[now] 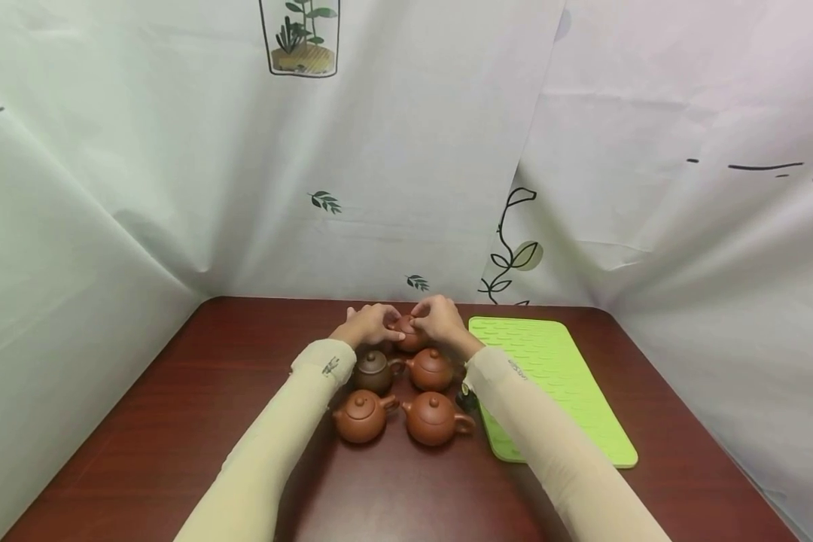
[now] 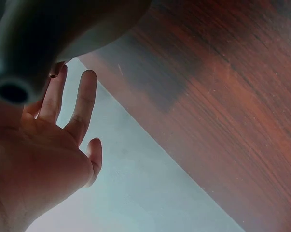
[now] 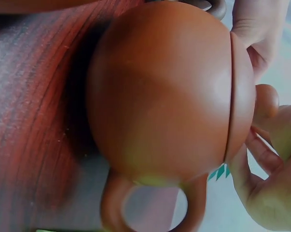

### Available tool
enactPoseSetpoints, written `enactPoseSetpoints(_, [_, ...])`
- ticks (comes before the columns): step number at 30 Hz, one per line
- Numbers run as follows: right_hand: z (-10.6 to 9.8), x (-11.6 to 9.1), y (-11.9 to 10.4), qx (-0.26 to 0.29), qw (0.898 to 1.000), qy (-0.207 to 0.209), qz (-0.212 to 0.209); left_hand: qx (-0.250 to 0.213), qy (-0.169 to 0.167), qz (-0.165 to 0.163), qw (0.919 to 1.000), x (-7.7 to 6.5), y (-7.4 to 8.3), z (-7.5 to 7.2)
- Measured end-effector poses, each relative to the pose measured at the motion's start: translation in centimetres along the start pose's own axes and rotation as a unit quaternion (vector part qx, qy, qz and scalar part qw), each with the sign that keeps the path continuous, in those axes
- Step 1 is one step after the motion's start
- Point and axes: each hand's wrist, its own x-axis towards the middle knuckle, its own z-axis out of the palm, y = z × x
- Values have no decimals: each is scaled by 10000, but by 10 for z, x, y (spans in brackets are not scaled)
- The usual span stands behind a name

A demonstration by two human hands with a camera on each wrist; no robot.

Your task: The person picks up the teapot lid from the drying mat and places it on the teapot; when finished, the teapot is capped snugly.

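At the back of the group, a reddish-brown teapot (image 1: 409,339) stands between both hands. My left hand (image 1: 369,325) holds it from the left, thumb in front, while its outer fingers stretch away loosely in the left wrist view. From the right, my right hand (image 1: 442,320) pinches at the top by the lid; the fingers partly hide the knob. Just in front stand a dark brown teapot (image 1: 373,373) and a second reddish teapot (image 1: 430,370). That reddish teapot (image 3: 159,92) fills much of the right wrist view. A dark spout (image 2: 20,72) looms close in the left wrist view.
Two more reddish teapots, one at front left (image 1: 360,418) and one at front right (image 1: 432,420), stand nearest me. A green ridged mat (image 1: 549,369) lies to the right on the dark red wooden table (image 1: 230,361). Patterned white cloth (image 1: 406,150) hangs behind the table.
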Motion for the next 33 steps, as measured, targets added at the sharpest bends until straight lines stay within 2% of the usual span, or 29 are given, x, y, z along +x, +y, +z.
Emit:
enactPoseSetpoints(5, [1,-3,6,312,9992,-37,-264,-145,-100,4,9998,-4,-3,-1])
enactPoseSetpoints(8, [-1,-5,10,412,9978,-46,-523,-63,-203,46,9998,-7,-5,-4])
enactPoseSetpoints(12, [-10,-8,14,586,9962,-52,-635,13,-205,54,9998,-9,-5,-10])
enactPoseSetpoints(16, [-22,-11,19,729,9944,-55,-765,-229,66,21,9997,-15,-3,-17])
enactPoseSetpoints(20, [-33,-19,24,941,9912,-90,-926,-499,454,123,9976,-28,3,-25])
enactPoseSetpoints(27, [-53,-40,26,1288,9865,20,-1014,-623,1051,549,9910,-57,16,-45])
enactPoseSetpoints(33, [-59,-59,13,1500,9817,40,-1172,-1021,1248,842,9833,-84,21,-55])
